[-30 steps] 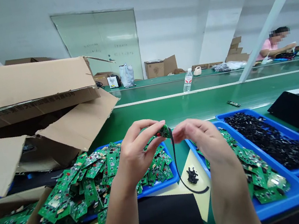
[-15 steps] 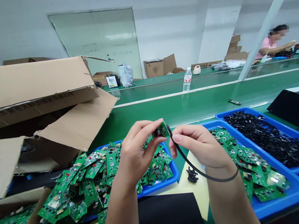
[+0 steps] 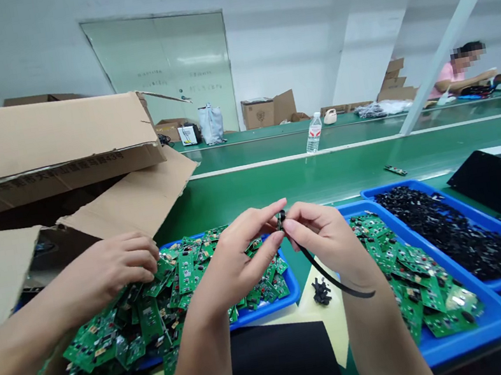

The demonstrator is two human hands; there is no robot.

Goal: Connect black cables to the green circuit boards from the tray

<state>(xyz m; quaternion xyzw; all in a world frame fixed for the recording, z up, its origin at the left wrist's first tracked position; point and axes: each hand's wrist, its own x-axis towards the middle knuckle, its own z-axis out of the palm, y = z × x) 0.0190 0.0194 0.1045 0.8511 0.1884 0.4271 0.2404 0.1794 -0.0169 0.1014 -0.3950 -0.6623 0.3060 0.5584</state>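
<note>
My left hand (image 3: 243, 253) pinches a small circuit board (image 3: 280, 223), turned nearly edge-on and mostly hidden by the fingers. My right hand (image 3: 325, 242) is closed on a thin black strip (image 3: 326, 274), whose long tail curves down over the wrist. At the fingertips the strip's upper end meets the board; whether it is stuck to it I cannot tell. Left of my hands, a blue tray (image 3: 293, 296) is heaped with green circuit boards (image 3: 151, 321). A little cluster of black pieces (image 3: 321, 291) sits on yellow paper (image 3: 339, 333) below my right hand.
A co-worker's hand (image 3: 123, 265) reaches into the board heap from the left. Blue trays to the right hold more boards (image 3: 421, 274) and small black pieces (image 3: 456, 229). Cardboard boxes (image 3: 42, 134) rise at left; a black sheet (image 3: 283, 356) lies in front. A water bottle (image 3: 313, 133) stands behind.
The board has turned from showing its green face to nearly edge-on, and my hands have drawn closer together. A co-worker's hand has come in from the left onto the board heap.
</note>
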